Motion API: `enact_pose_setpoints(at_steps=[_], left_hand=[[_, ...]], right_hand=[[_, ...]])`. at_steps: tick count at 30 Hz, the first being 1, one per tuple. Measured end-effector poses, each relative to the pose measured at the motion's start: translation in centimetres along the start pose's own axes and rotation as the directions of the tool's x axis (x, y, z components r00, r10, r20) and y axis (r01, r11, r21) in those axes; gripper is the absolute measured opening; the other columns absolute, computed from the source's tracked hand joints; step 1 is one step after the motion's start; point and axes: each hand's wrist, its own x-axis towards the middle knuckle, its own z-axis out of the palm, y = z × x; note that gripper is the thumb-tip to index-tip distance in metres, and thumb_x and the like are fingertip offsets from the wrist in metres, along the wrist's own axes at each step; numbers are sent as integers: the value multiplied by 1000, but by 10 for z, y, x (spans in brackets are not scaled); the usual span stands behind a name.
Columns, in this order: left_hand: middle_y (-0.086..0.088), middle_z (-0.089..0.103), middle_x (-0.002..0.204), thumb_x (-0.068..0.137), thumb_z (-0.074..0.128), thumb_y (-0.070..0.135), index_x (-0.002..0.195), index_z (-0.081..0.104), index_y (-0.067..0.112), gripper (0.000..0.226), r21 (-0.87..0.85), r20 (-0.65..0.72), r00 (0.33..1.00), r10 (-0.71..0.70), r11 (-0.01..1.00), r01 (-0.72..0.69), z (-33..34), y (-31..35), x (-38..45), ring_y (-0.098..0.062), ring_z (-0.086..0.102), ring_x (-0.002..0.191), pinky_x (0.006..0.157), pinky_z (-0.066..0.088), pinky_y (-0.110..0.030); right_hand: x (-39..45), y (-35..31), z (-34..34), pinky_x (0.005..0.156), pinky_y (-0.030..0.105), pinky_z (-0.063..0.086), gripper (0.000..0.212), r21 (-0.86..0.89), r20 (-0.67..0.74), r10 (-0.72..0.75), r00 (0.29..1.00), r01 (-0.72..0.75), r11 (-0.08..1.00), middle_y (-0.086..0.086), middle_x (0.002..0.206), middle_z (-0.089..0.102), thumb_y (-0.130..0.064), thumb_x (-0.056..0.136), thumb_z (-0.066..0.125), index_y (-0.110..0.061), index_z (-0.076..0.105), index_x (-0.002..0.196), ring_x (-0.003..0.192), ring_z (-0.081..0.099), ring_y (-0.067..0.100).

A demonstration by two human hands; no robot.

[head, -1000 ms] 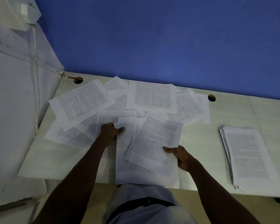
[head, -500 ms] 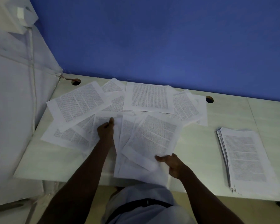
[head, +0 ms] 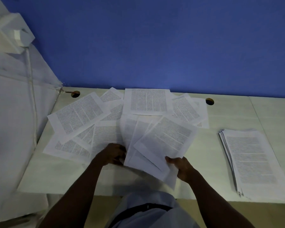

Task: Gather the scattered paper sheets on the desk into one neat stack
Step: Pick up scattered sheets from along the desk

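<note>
Printed paper sheets (head: 79, 115) lie scattered and overlapping across the pale desk (head: 220, 116), from the left edge to the middle. My right hand (head: 182, 167) pinches the lower corner of a fanned bunch of several sheets (head: 164, 139), lifted at the near edge. My left hand (head: 113, 153), fingers curled, grips the left edge of that bunch, over a flat sheet (head: 105, 134). A gathered stack of sheets (head: 253, 160) lies on the right side of the desk, its left edges fanned slightly.
A blue wall (head: 155, 46) runs right behind the desk. Two cable holes (head: 75, 93) (head: 209, 101) sit near the back edge. A white covered surface (head: 11, 112) with a cable rises along the left. My torso is against the front edge.
My left hand slid back from the middle sheets toward me and now meets the bunch's left edge. More sheets have joined the fanned bunch in my right hand, which stayed near the front.
</note>
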Motion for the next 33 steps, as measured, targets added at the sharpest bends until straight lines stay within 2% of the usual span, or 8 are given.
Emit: enact_pose_setpoints(at_steps=[3, 8, 12, 17, 20, 24, 29, 33], left_hand=[[-25, 71, 95, 75, 66, -7, 94, 68, -1, 19, 9, -26, 999, 20, 1000, -20, -2, 8, 2, -38, 69, 86, 75, 61, -48], [-13, 70, 94, 75, 71, 20, 99, 73, 3, 29, -468, -223, 965, 137, 853, -229, -4, 25, 13, -29, 61, 84, 69, 49, -31], [-4, 65, 124, 90, 74, 27, 131, 62, 6, 48, -43, -213, 930, 301, 948, -317, 10, 30, 24, -23, 61, 109, 94, 48, -34], [-1, 61, 136, 64, 89, 53, 141, 54, 15, 93, 47, 17, 955, 297, 954, -297, 26, 26, 23, -21, 56, 125, 110, 41, -38], [-9, 63, 135, 52, 97, 31, 139, 56, 11, 98, 33, 102, 943, 318, 946, -322, 27, 22, 23, -25, 60, 124, 108, 47, -45], [-11, 66, 131, 73, 83, 4, 136, 58, 6, 67, -71, 260, 917, 302, 953, -293, 28, 23, 14, -28, 62, 123, 101, 53, -39], [-6, 68, 130, 70, 90, 32, 137, 59, 13, 76, -149, 269, 924, 271, 960, -238, 32, 30, 14, -25, 62, 123, 110, 45, -48], [-11, 68, 128, 85, 73, -3, 133, 60, 6, 51, -173, 347, 890, 296, 953, -249, 38, 35, 13, -28, 63, 122, 98, 55, -40]], right_hand=[[3, -3, -2, 96, 62, 56, 64, -103, -7, -14, 1000, 13, 995, 22, 118, 72, -22, 62, 91, -4, 67, 118, 108, 68, 44], [6, -6, -12, 98, 65, 53, 73, -110, 0, -10, 1000, 10, 994, 23, 120, 71, -22, 57, 96, -1, 68, 121, 112, 68, 44], [6, -10, -13, 100, 58, 55, 58, -95, 141, 58, 988, -44, 994, 24, 128, 68, -3, 76, 87, -1, 64, 130, 118, 65, 44], [8, -19, -10, 100, 55, 56, 64, -197, 287, 150, 946, -95, 976, 20, 133, 65, 2, 79, 84, -10, 60, 137, 126, 60, 43], [12, -22, -8, 101, 57, 55, 63, -209, 239, 161, 958, -111, 972, 19, 127, 70, 7, 73, 85, -10, 66, 131, 122, 63, 42], [21, -23, -9, 103, 56, 54, 69, -127, 66, 47, 997, -38, 991, 16, 124, 73, -18, 62, 99, -10, 72, 124, 117, 68, 38], [21, -36, 2, 102, 53, 55, 55, -142, 276, 97, 956, -59, 988, 18, 129, 69, -3, 79, 85, -7, 66, 131, 121, 65, 39], [26, -49, 5, 107, 58, 50, 60, -135, 253, 18, 967, 17, 991, 17, 131, 68, -12, 75, 90, -11, 67, 131, 126, 61, 41]])
